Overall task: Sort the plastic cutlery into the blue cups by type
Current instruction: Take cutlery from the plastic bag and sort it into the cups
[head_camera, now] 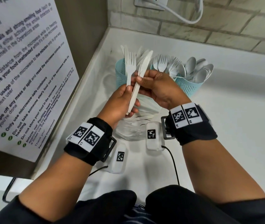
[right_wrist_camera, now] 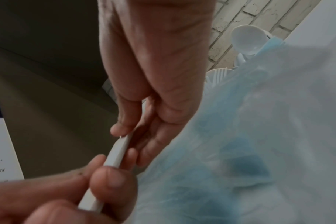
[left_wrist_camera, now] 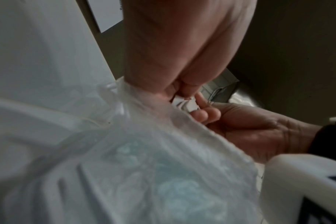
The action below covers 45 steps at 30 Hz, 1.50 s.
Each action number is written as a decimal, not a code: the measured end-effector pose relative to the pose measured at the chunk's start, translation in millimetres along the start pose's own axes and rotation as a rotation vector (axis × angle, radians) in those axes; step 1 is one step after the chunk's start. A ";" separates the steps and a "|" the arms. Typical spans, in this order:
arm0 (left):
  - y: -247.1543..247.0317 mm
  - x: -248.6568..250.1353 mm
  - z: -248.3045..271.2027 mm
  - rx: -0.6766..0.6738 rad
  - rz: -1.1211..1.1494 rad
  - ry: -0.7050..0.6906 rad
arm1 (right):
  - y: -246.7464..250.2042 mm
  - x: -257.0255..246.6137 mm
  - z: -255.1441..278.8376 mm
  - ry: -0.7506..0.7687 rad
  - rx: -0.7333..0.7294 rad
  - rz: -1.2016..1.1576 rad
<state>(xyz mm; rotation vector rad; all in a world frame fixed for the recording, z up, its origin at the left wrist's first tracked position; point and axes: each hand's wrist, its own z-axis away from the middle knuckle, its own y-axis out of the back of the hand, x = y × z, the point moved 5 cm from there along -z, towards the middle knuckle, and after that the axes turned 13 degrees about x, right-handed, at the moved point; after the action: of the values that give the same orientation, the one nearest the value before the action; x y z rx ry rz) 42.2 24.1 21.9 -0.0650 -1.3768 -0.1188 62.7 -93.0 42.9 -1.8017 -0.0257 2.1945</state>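
Head view, left hand [head_camera: 122,101]: fingers clasp a fork [head_camera: 129,68] and the knives' [head_camera: 142,73] handles.
Right hand [head_camera: 157,88]: pinches the knives just above; draw them off together.
Beyond fingertips: knife cup [head_camera: 120,73], then fork cup [head_camera: 152,66], spoon cup [head_camera: 188,85].

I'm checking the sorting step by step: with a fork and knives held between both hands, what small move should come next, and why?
Probably the right hand should pull the knives away from the fork that the left hand holds. Both types are in one bunch, and each belongs in a different blue cup.
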 end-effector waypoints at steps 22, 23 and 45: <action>24.4 -5.1 -14.6 0.269 -0.082 -0.066 | 17.7 -91.6 -20.3 0.674 0.704 0.295; 24.5 -5.4 -14.7 0.266 -0.083 -0.065 | 14.1 -87.5 -23.8 0.682 0.703 0.365; 20.7 -9.3 -12.4 0.200 -0.038 -0.007 | -25.7 -33.6 -42.6 0.788 0.321 1.214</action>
<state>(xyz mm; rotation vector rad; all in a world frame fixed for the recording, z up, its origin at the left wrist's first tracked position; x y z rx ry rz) 55.1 43.7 10.9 0.1283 -1.3906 -0.0125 114.9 -84.0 71.2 -2.6382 1.8540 1.5505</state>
